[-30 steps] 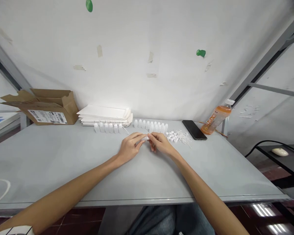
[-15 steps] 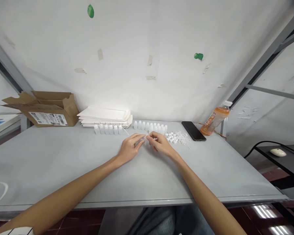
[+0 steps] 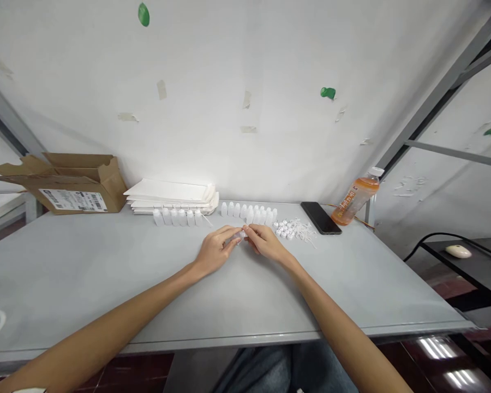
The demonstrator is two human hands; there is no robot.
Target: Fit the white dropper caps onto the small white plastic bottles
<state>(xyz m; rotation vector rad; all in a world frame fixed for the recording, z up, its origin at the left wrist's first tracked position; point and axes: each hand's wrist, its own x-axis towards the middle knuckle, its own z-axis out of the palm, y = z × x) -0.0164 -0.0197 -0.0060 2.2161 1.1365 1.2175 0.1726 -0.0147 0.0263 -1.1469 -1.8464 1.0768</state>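
Note:
Low over the middle of the grey table, my left hand is closed around a small translucent bottle. The fingertips of my right hand pinch at the top end of this bottle, touching it; any small part between them is too hidden to make out. Behind my left hand stands a row of small bottles with tips on top. Several more small bottles stand behind both hands. To the right of my right hand lie a heap of white caps and thin white pieces.
A stack of white sheets and an open cardboard box are at the back left. A black phone and an orange drink bottle are at the back right. A mouse rests on a side shelf.
The view has shifted slightly, so the table items appear a little further left. My right fingers have closed in nearer to my left fingertips at the bottle's top.

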